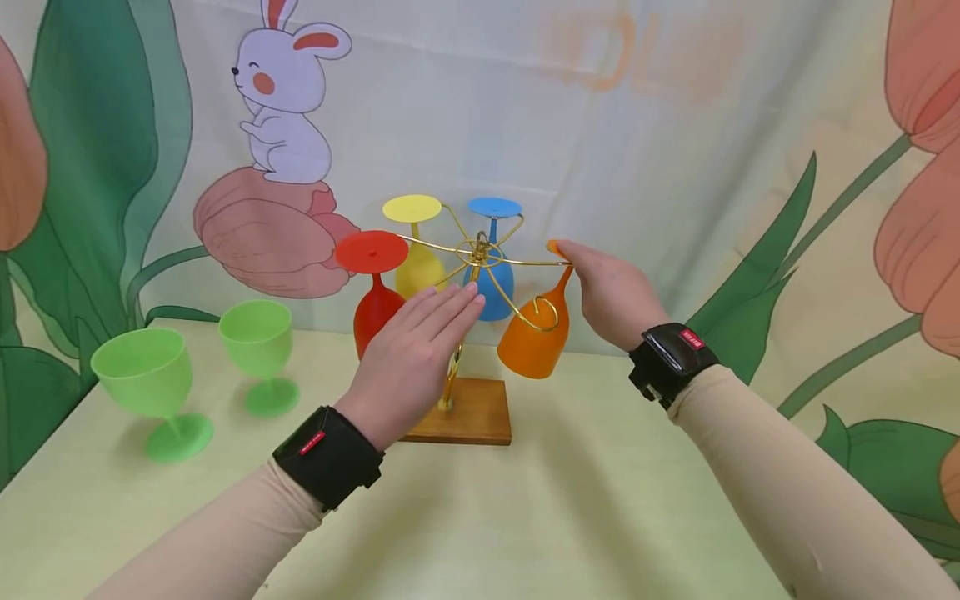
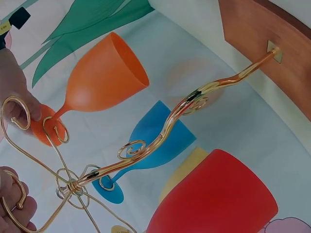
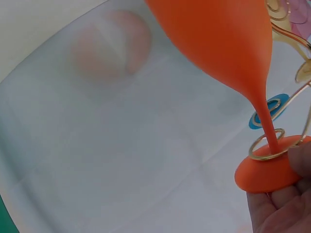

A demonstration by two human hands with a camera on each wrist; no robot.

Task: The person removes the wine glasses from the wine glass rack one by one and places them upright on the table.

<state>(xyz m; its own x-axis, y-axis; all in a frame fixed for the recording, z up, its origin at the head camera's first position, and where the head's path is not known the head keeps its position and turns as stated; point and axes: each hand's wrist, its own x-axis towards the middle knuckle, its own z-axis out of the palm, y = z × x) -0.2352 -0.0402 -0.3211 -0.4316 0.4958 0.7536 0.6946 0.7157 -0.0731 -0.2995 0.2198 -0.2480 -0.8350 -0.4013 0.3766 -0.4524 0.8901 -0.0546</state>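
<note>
In the head view my right hand (image 1: 617, 293) pinches the foot of an orange plastic goblet (image 1: 534, 346). This goblet hangs upside down and tilted, its stem passing through a spiral hook (image 3: 266, 156) in the right wrist view. My left hand (image 1: 412, 367) is at the front of the gold wire glass rack (image 1: 481, 250). Seen from the left wrist, its fingertips (image 2: 25, 211) pinch one curled hook of that rack. A red goblet (image 1: 372, 252), a yellow goblet (image 1: 412, 208) and a blue goblet (image 1: 495, 207) hang upside down from other arms.
Two green goblets (image 1: 144, 373) stand upright on the table's left side. The rack's rectangular wooden base (image 1: 480, 412) rests on the pale table (image 1: 600, 500). Behind it hangs a cloth backdrop (image 1: 420, 108) printed with a rabbit and tulips.
</note>
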